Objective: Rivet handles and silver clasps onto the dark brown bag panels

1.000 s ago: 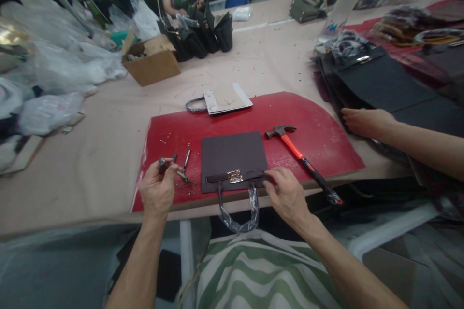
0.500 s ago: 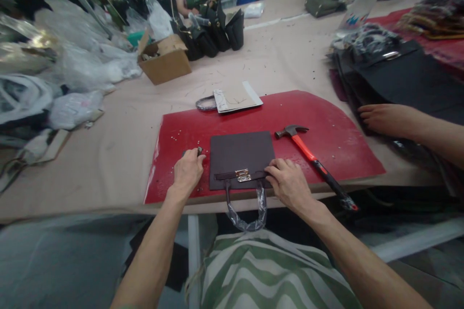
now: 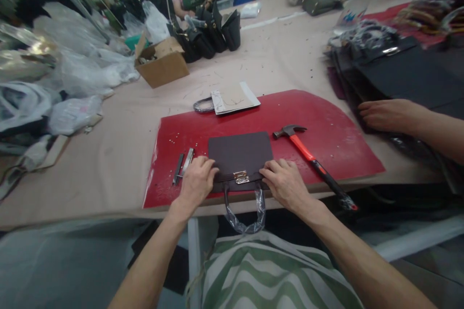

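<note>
A dark brown handbag panel lies flat in front of me, with a strap and a shiny metal clasp across its near part. Its plastic-wrapped handle hangs over the table edge. My left hand has its fingers closed at the panel's left edge, by the strap's end. At the right edge, my right hand pinches the panel and strap end. Two slim metal tools rest left of the panel, close to my left hand. A claw hammer with an orange and black handle lies to the right.
Everything sits on a red mat. Beyond the panel lies another handled bag piece. A co-worker's hand rests on stacked dark bag pieces at right. Farther back are a cardboard box and black bags.
My left hand has let go of a small metal tool, leaving it on the mat, and moved right onto the panel's left edge. My right hand has stayed at the right edge.
</note>
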A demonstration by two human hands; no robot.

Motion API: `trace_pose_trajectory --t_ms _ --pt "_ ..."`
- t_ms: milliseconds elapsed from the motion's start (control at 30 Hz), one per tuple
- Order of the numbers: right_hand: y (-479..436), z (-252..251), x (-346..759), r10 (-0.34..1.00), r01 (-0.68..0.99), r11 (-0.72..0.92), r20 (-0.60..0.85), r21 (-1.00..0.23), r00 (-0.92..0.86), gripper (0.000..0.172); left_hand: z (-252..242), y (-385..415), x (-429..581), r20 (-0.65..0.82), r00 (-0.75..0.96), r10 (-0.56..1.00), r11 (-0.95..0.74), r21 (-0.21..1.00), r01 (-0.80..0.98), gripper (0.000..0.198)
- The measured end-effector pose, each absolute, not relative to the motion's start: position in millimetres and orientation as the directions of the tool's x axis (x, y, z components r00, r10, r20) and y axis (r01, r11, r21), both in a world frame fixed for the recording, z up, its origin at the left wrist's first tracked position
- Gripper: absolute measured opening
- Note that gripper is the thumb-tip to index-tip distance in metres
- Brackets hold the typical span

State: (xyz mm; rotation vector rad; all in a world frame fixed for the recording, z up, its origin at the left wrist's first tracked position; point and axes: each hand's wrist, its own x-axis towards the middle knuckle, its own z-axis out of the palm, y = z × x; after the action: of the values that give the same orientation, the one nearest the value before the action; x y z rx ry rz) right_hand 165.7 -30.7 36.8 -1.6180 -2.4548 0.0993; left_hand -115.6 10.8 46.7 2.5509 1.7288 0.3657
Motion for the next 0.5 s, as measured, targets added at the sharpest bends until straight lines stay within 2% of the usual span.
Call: trace_pose_trajectory --t_ms 100,200,300,400,500 --pt "-28 38 165 0.903 0.888 0.429 0.113 -0.168 -0.415 0.017 43 -6 -100 0.084 0.5 0.862 -0.507 0.184 0.842 0.014" --pt "-26 38 165 0.906 0.886 0.422 0.092 -0.192 -0.412 0.011 38 -6 -90 0.041 0.512 0.858 -0.514 0.102 0.852 0.008" --pt "-25 36 167 0.922 0.888 0.387 0.103 -0.25 -0.373 0.006 32 2 -88 0.072 0.524 0.849 -0.529 0.084 0.845 0.013" --pt "-22 29 166 0.948 0.871 0.32 0.126 -0.373 -0.294 0.003 28 6 -99 0.126 0.498 0.858 -0.513 0.182 0.839 0.015" --pt "-17 22 158 0.934 0.834 0.355 0.127 -0.422 -0.333 0.005 27 -2 -119 0.134 0.51 0.85 -0.526 0.262 0.809 0.009"
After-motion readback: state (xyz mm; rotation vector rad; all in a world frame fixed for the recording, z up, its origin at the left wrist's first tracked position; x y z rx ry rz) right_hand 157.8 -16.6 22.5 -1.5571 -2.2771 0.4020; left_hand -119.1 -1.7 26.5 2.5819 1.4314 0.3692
